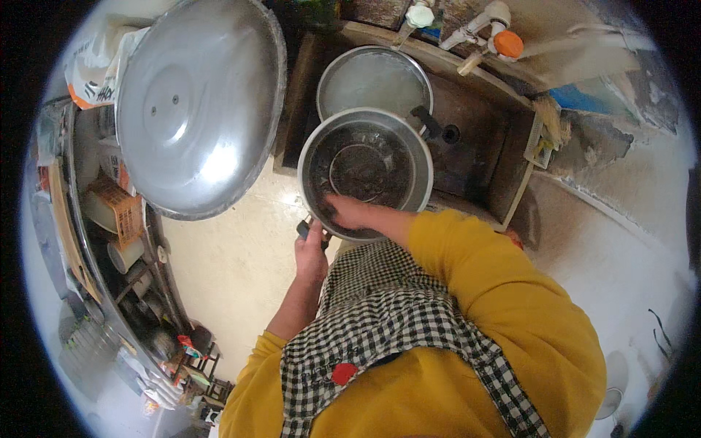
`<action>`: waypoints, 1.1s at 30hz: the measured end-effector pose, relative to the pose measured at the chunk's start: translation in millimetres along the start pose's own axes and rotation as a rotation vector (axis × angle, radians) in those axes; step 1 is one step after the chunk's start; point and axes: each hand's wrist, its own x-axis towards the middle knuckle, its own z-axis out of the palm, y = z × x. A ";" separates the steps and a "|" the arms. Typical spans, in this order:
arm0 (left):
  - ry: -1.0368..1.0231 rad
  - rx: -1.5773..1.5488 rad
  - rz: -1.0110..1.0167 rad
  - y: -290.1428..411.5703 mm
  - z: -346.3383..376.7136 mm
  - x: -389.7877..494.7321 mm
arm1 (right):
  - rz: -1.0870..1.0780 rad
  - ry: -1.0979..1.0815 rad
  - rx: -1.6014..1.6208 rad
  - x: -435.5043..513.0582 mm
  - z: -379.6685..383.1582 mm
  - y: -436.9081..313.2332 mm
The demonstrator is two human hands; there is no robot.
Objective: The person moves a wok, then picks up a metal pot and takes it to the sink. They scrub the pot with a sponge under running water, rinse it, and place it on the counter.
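Observation:
A round metal pot [361, 164] with two black handles is tilted against the near edge of a stone sink [493, 159]. My left hand [312, 246] grips its near-left handle. Inside the pot, low on the left, my right hand [348, 212] reaches to the inner wall; its fingertips are blurred, and whether it holds anything cannot be told. Behind the pot, in the sink, stands a round metal basin [378, 79] with cloudy liquid, partly covered by the pot. The pot's far handle points toward the drain hole.
A large domed metal lid [202, 109] stands at the upper left. Taps with a white knob [420, 17] and an orange knob [508, 44] overhang the sink. Shelves at the left hold an orange plastic basket [125, 213]. A small white rack [539, 145] hangs at the sink's right end.

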 end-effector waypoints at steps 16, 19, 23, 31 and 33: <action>0.039 0.005 -0.020 -9.5 -13.2 -2.8 | -0.027 0.441 -0.971 56.7 -61.2 107.3; -0.019 -0.169 0.137 -14.5 -6.4 -1.5 | 0.329 0.517 -0.961 11.9 -19.1 120.7; -0.016 -0.197 0.133 -15.9 -8.1 -3.2 | 0.302 -0.065 -0.488 13.7 43.3 86.3; -0.003 -0.098 0.009 -25.8 -23.6 1.0 | 0.128 0.475 -0.627 58.0 -31.3 86.1; -0.072 -0.206 0.102 -27.7 -16.5 -0.2 | 0.296 0.310 -0.670 23.0 -19.7 99.7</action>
